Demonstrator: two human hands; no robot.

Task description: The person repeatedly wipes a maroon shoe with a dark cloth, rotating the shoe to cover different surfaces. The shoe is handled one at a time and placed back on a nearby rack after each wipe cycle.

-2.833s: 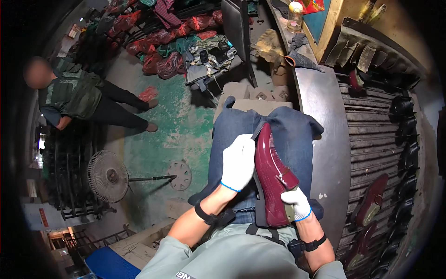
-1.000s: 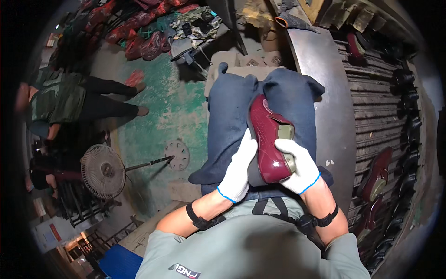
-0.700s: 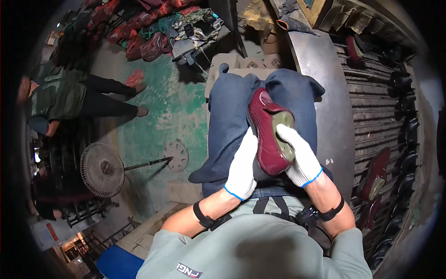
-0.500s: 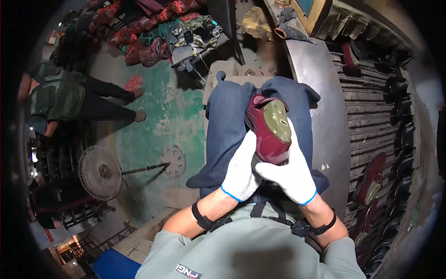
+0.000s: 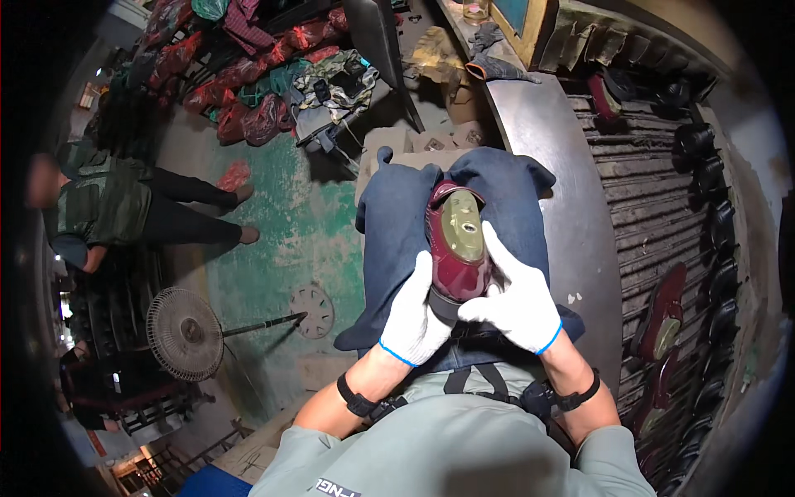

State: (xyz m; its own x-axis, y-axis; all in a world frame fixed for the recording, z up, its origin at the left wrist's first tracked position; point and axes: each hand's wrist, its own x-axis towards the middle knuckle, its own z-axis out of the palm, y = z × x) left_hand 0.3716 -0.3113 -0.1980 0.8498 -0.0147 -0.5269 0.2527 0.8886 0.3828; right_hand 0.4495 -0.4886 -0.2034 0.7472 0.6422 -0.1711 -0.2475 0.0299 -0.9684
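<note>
Head view: the burgundy shoe point(image 5: 458, 280) is held between my two hands, above my blue jeans point(image 5: 396, 219), with its heel end near and its toe end far. The opening faces up and is filled by an olive-green last point(image 5: 464, 236). My white-gloved left hand point(image 5: 410, 319) is on the left side of the heel; the thumb lies against the shoe, the other fingers are largely hidden. My white-gloved right hand point(image 5: 520, 311) is at the right side, fingers spread, one reaching far along the shoe and another bent at the heel. Both sets of fingers pinch the shoe between them. To the right stands a metal table point(image 5: 567, 182); beyond it, a slatted rack point(image 5: 642, 217) carries further burgundy shoes point(image 5: 667, 302). To the left are a fan point(image 5: 187, 333) and a standing person point(image 5: 108, 203).
</note>
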